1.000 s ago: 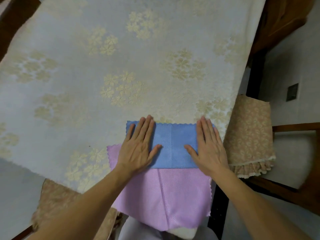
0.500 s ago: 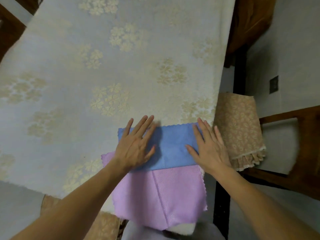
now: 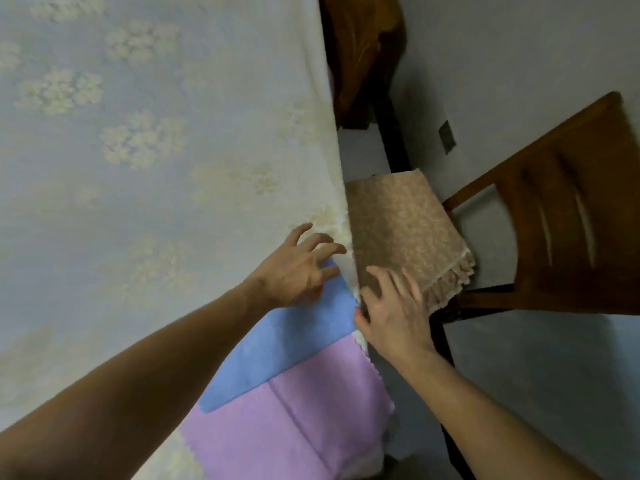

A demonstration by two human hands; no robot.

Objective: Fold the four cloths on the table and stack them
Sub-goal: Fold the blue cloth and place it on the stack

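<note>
A folded blue cloth (image 3: 277, 344) lies on top of a flat purple cloth (image 3: 298, 420) at the table's near right corner. My left hand (image 3: 298, 268) rests with fingers spread on the far end of the blue cloth, near the table edge. At the cloth's right edge, my right hand (image 3: 391, 313) touches it with the thumb, fingers apart and reaching past the table edge. A sliver of white shows under the purple cloth; I cannot tell what it is.
The table wears a pale tablecloth with cream flower patterns (image 3: 145, 143). A chair seat with a tan floral cover and fringe (image 3: 401, 226) stands just right of the corner. Another wooden chair (image 3: 568, 216) stands further right, against the grey floor.
The view has swung right and tilted. Both hands slid toward the right end of the blue cloth; my right hand now hangs over the table edge.
</note>
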